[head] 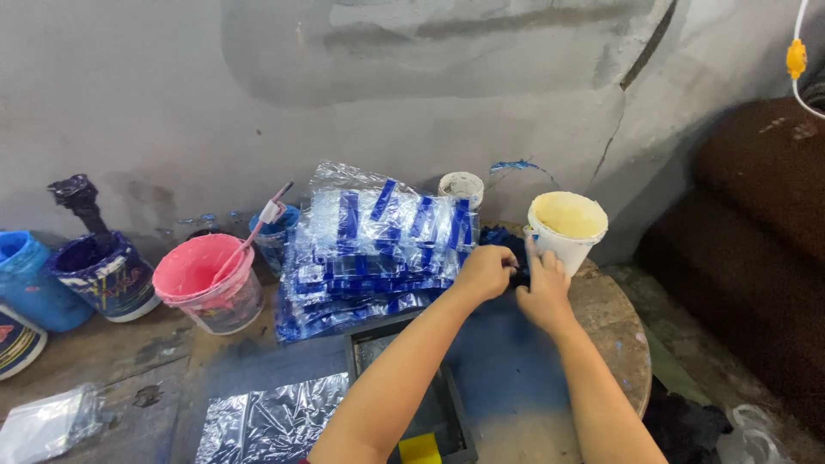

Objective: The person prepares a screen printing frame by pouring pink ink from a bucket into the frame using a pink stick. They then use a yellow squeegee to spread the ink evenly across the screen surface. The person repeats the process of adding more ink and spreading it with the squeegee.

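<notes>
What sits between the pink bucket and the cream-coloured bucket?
In the head view, a stack of clear plastic bags with blue stripes lies between the pink bucket and the cream bucket, plus both hands on a dark blue cloth.

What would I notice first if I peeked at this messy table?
Probably the shiny stack of clear plastic bags with blue stripes in the middle, by the grey wall. Just right of it, the left hand and right hand pinch a dark blue cloth beside a white bucket of pale yellow paint. On the left, a pink bucket with a stick in it stands out too.
</notes>
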